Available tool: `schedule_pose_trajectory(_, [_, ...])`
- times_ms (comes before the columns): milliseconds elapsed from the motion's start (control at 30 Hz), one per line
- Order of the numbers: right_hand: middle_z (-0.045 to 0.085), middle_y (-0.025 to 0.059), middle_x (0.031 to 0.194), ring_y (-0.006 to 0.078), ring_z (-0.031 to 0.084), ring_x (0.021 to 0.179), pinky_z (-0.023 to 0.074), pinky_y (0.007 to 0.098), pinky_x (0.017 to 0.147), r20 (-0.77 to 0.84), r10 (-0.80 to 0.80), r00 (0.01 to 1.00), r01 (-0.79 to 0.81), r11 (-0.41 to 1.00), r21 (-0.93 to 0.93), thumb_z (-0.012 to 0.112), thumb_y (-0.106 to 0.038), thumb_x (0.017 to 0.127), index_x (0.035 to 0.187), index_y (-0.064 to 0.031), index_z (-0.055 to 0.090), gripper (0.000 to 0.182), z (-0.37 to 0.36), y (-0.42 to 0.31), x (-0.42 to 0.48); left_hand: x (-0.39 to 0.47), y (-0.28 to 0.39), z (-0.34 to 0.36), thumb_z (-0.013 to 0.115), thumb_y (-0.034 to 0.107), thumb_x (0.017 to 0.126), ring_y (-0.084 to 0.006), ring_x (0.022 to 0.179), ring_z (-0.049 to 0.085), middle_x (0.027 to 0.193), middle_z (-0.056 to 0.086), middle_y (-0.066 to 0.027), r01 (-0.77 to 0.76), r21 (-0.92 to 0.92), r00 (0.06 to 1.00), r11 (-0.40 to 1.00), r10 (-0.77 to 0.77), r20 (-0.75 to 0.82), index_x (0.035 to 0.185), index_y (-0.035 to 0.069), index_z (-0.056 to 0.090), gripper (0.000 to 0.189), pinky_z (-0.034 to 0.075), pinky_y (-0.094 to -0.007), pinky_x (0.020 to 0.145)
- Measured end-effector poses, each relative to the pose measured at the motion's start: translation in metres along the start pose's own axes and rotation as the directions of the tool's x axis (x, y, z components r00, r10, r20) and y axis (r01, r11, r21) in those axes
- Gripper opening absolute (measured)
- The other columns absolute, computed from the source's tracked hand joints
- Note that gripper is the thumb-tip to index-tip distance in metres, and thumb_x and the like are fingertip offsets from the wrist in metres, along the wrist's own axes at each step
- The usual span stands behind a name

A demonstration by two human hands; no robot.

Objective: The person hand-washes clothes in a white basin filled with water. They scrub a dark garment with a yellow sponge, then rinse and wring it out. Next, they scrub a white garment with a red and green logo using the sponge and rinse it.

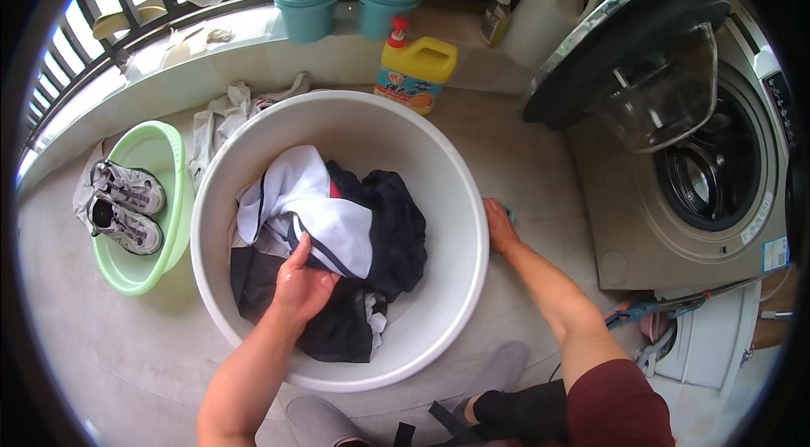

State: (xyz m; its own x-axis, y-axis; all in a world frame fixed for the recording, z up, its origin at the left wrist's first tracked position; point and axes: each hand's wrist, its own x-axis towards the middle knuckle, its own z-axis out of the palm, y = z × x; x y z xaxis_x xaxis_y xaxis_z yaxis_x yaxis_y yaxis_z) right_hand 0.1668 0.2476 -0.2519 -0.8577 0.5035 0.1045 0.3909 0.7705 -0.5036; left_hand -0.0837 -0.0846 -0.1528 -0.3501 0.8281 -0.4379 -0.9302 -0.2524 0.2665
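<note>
A large white plastic tub (455, 320) stands on the floor before me, with a heap of clothes inside. My left hand (305, 285) is in the tub, its thumb over a white garment with dark trim (345, 225); the fingers lie partly under the cloth. Beside it are a navy garment (402, 232) and a black garment (335, 336). Outside the tub's right wall, my right hand (500, 225) reaches down beside a small teal object (509, 213), mostly hidden behind the hand. Whether that hand grips it cannot be told.
A green basin (175, 244) holding sneakers (130, 225) stands left of the tub. Behind are a yellow pump bottle (417, 70), teal buckets (308, 10) and a white jug (547, 16). To the right, a front-loading washing machine (607, 219) has its door (620, 48) open.
</note>
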Motion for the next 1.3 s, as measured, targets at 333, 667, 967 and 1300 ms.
schedule_pose_trajectory(333, [0.052, 0.0162, 0.115, 0.0343, 0.047, 0.111, 0.0413, 0.0398, 0.093, -0.037, 0.059, 0.998, -0.062, 0.995, -0.079, 0.066, -0.008, 0.075, 0.117, -0.0049, 0.05, 0.045, -0.01, 0.002, -0.018, 0.0, 0.001, -0.003, 0.047, 0.034, 0.095, -0.0246, 0.121, 0.048, 0.131, 0.051, -0.0086, 0.033, -0.04, 0.999, 0.999, -0.032, 0.03, 0.131, 0.007, 0.044, 0.045, 0.036, -0.0424, 0.104])
schedule_pose_trajectory(667, [0.058, 0.0126, 0.102, 0.0262, 0.057, 0.095, 0.0454, 0.0326, 0.084, -0.125, -0.205, 0.971, 0.232, 0.933, 0.276, 0.06, -0.013, 0.086, 0.104, -0.0018, 0.057, 0.022, -0.084, -0.226, 0.062, 0.004, 0.0, 0.007, 0.055, 0.028, 0.093, -0.0221, 0.108, 0.058, 0.117, 0.06, -0.0076, -0.102, 0.059, 0.99, 0.993, 0.107, -0.095, 0.121, 0.003, 0.052, 0.037, 0.044, -0.039, 0.097])
schedule_pose_trajectory(967, [0.059, 0.0163, 0.074, 0.035, 0.059, 0.068, 0.0457, 0.0376, 0.06, 0.035, 0.038, 0.999, -0.051, 0.877, 0.477, 0.059, -0.021, 0.089, 0.089, -0.0012, 0.055, 0.02, 0.006, -0.294, 0.081, 0.01, 0.005, 0.005, 0.056, 0.045, 0.09, -0.0222, 0.098, 0.06, 0.109, 0.063, -0.011, -0.212, 0.106, 0.94, 0.972, 0.232, -0.249, 0.112, -0.006, 0.055, 0.055, 0.047, -0.0347, 0.086])
schedule_pose_trajectory(1300, [0.053, 0.0222, 0.061, 0.0415, 0.054, 0.056, 0.0423, 0.0442, 0.046, -0.136, 0.007, 0.991, 0.036, 0.951, 0.308, 0.055, -0.022, 0.089, 0.067, -0.004, 0.053, 0.029, 0.056, -0.31, 0.102, 0.035, -0.018, 0.013, 0.054, 0.05, 0.089, -0.0156, 0.08, 0.055, 0.088, 0.061, -0.009, -0.16, 0.2, 0.873, 0.967, 0.233, -0.429, 0.097, -0.009, 0.06, 0.06, 0.043, -0.0305, 0.069])
